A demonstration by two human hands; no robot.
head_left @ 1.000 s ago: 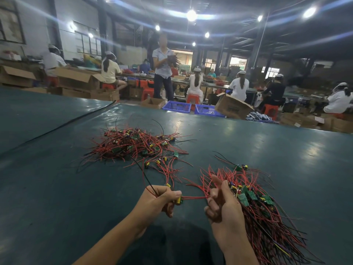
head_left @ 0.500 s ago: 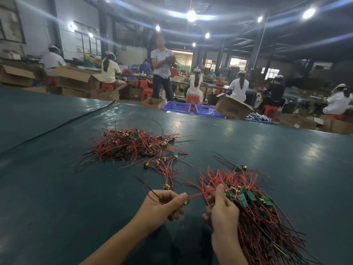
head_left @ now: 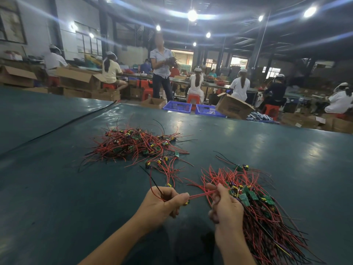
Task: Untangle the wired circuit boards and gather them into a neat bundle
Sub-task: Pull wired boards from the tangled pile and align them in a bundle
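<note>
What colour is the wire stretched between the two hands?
The wire is red, seen best in the head view.

Electronics factory floor: capped workers (head_left: pixel 239 87) in rows, cardboard cartons (head_left: pixel 234 109), blue crates (head_left: pixel 177 107), wired circuit boards (head_left: pixel 133 144) heaped on surface (head_left: pixel 267 150).

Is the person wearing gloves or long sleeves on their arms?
No gloves. The left hand and right hand are both bare, with no rings or watch showing. The left forearm and right forearm are bare too; no sleeve comes into view.
</note>
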